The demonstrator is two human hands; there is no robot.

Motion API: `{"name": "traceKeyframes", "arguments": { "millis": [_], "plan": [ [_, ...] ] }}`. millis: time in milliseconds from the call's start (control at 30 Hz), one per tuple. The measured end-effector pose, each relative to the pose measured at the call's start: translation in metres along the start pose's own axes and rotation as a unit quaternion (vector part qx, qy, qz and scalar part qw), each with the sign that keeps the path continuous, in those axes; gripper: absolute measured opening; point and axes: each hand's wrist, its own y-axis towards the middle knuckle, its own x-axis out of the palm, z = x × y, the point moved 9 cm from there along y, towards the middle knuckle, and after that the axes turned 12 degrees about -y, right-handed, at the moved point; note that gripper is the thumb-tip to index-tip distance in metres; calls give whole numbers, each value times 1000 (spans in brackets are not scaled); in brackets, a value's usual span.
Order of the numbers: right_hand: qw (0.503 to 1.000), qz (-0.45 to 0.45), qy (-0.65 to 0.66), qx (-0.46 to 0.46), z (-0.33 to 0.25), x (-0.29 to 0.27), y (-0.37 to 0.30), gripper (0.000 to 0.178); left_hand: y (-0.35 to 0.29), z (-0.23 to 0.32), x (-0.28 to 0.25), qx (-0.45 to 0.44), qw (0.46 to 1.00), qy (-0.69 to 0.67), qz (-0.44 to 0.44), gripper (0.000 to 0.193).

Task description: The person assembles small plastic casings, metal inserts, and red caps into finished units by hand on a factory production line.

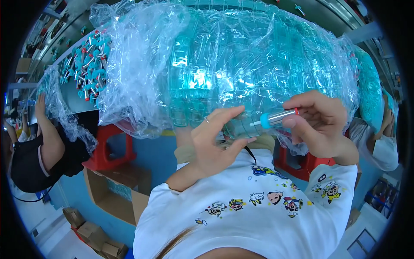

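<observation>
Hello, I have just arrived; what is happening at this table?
A person's left hand holds a clear container. The right hand holds a silver part, its white tip pointing toward the container; whether it is inside is unclear. Behind lies a bag of teal containers, with similar parts piled to the left.

Head fisheye, facing down, near; rim perhaps warped.

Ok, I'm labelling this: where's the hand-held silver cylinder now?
Head view, just right of centre: the silver cylinder is in the right hand, its white tip pointing toward the left hand.
</observation>
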Motion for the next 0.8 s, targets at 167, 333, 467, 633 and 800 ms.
{"name": "traceKeyframes", "arguments": {
  "millis": [167, 333, 467, 633, 800],
  "plan": [
    [998, -7, -27, -51, -2, 6, 0, 14, 0, 8, 5, 19, 999, -31, -32, 55],
    [998, -26, -49, -24, 1, 12, 2, 13, -3, 9, 3, 18, 1000, 19, -8, 55],
    [995, -47, -69, -49, 0, 18, 5, 9, -5, 14, 0, 53, 997, 55, 9, 55],
    [999, -28, -17, 18, 12, 17, 3, 9, -8, 13, 1, 54, 998, 13, -5, 55],
    [998, -13, -58, -28, 10, 21, 3, 8, -9, 15, 4, 89, 995, 41, -8, 55]
  ]
}}
